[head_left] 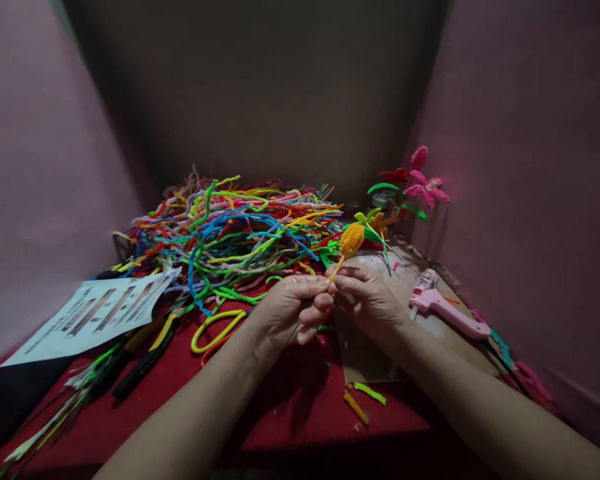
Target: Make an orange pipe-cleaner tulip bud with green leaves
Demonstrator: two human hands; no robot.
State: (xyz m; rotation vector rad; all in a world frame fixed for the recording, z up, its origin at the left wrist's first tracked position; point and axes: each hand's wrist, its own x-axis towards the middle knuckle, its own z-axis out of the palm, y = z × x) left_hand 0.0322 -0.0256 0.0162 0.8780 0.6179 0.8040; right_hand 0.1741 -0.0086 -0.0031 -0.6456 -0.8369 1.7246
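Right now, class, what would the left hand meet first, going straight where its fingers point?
Most likely the right hand, facing it across the orange pipe-cleaner stem; exact depth is unclear.

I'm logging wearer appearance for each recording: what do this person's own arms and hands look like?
The left hand and right hand are ungloved. The left forearm and right forearm show no sleeves, watch or bracelet. No ring shows on the visible fingers; fingernail details are too small to judge.
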